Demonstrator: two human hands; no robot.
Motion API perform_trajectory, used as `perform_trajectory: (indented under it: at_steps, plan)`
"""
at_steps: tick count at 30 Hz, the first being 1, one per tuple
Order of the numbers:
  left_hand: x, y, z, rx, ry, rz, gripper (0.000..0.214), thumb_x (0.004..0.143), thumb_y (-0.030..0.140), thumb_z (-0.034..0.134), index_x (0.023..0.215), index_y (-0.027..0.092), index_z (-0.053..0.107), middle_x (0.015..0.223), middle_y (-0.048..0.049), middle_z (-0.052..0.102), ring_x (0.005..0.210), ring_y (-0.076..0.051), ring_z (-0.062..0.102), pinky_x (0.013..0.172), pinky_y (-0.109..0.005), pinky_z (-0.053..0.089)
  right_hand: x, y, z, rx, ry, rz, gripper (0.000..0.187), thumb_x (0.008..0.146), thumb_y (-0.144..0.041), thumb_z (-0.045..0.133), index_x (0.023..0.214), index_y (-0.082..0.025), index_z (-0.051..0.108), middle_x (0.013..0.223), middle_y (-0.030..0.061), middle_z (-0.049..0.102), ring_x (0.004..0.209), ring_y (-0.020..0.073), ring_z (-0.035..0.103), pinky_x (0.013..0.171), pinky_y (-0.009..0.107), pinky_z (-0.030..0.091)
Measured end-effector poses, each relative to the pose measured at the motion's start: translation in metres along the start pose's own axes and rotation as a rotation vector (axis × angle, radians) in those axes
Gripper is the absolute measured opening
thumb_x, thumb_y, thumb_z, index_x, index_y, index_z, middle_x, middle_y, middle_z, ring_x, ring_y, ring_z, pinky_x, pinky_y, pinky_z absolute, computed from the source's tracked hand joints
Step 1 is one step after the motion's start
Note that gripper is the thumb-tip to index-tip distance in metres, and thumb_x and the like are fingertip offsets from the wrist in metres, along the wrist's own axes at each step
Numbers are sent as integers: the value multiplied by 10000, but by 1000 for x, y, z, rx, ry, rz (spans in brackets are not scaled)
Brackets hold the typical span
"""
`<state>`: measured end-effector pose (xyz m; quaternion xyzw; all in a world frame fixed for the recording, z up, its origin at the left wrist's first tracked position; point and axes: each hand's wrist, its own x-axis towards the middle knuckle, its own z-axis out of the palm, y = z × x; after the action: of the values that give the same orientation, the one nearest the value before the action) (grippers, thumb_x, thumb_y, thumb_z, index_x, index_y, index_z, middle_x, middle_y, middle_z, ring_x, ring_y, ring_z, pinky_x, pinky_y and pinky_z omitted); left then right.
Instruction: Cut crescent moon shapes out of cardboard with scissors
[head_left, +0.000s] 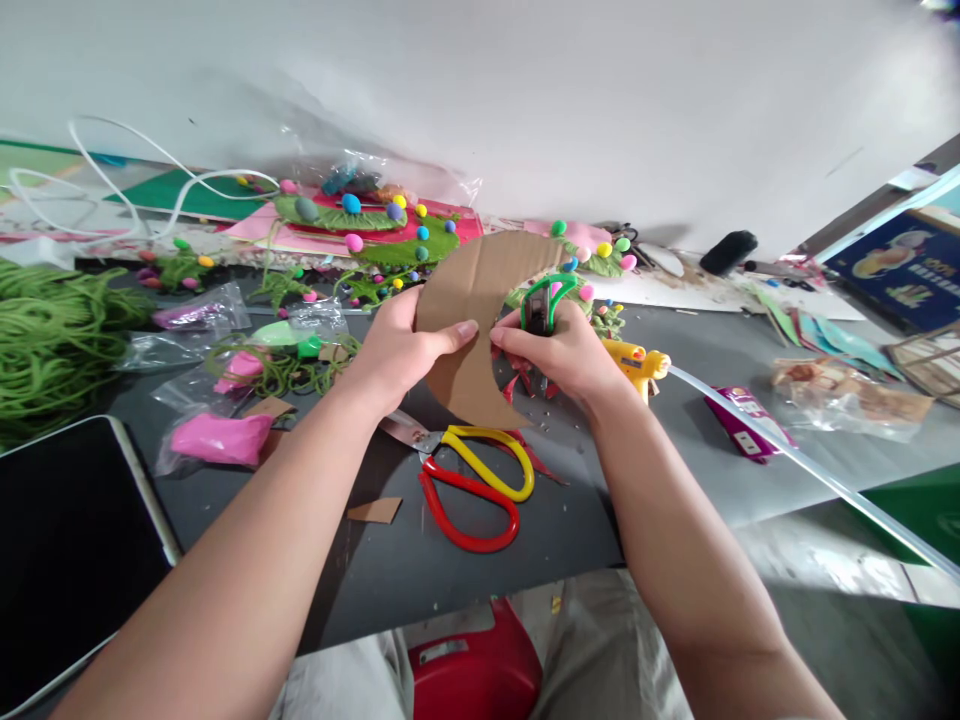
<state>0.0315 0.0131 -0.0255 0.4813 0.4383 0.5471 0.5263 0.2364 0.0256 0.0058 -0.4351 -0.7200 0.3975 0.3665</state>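
A crescent-shaped piece of brown cardboard (461,290) is held up in front of me. My left hand (405,345) grips its left side, thumb flat on the face and fingers behind. At the inner curve, my right hand (559,345) is closed around a green-and-black tool (538,305), whose kind I cannot make out. The right thumb and fingertip lie close by the cardboard's inner edge; contact is unclear. Below the cardboard, scissors (480,485) with one red and one yellow handle lie on the dark table (420,575), the blade tips hidden by my left arm.
A yellow glue gun (634,365) with a long clear stick lies right of my right hand. Green yarn (60,335), a black-screened tablet (75,550) and pink clay (221,438) occupy the left. Pom-pom-decorated green pieces (341,215) line the back. A purple box (746,425) sits right.
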Motion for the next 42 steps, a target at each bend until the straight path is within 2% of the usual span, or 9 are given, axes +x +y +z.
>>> perform_trajectory:
  at_steps: [10,13,16,22,25,27,31,42]
  plan:
    - [-3,1,2,104,28,-4,497,705,382,915,1135,184,762,1139,-130,796,1048,-370,745,932,-527,614,1,-2,10,-72,68,31,150,783,-213,660,638,-184,633,564,-20,550,552,120,490,513,259,378]
    - [-2,2,1,115,45,41,491,716,390,908,1136,182,758,1126,-127,794,1036,-358,745,930,-512,619,3,2,12,-63,163,96,175,748,-215,662,590,-196,588,544,-18,538,540,122,478,497,262,377]
    - [-1,4,-1,69,70,95,489,728,386,900,1145,182,748,1121,-120,789,1030,-343,746,945,-503,618,5,7,8,-7,220,129,200,779,-253,666,598,-207,593,579,7,588,541,135,511,496,271,413]
    - [-1,7,-2,-23,27,54,490,705,368,910,1122,175,740,1140,-119,787,1067,-360,747,970,-534,613,3,4,5,-18,158,121,242,837,-290,660,613,-198,649,573,17,612,527,141,532,515,278,455]
    - [-2,7,-1,-39,12,41,472,702,362,912,1102,175,744,1129,-114,794,1055,-356,750,962,-529,616,2,2,7,-9,151,59,104,793,-275,723,777,-180,762,644,6,658,608,154,578,588,283,488]
    - [-2,7,-1,-51,7,39,464,705,355,913,1100,175,748,1123,-112,797,1047,-350,751,956,-518,617,2,0,7,53,130,41,146,797,-300,749,868,-180,790,686,2,677,631,155,591,614,290,500]
    - [-4,8,2,-66,8,32,450,729,355,896,1122,184,755,1119,-111,797,1045,-341,750,946,-498,617,0,-4,6,136,80,53,226,845,-398,765,780,-182,757,654,2,649,580,137,550,575,286,471]
    - [-6,9,5,-10,41,28,455,699,332,915,1100,190,753,1110,-107,792,1065,-338,737,961,-476,609,2,0,13,48,128,84,97,787,-244,699,708,-192,678,611,-11,605,547,124,504,529,269,430]
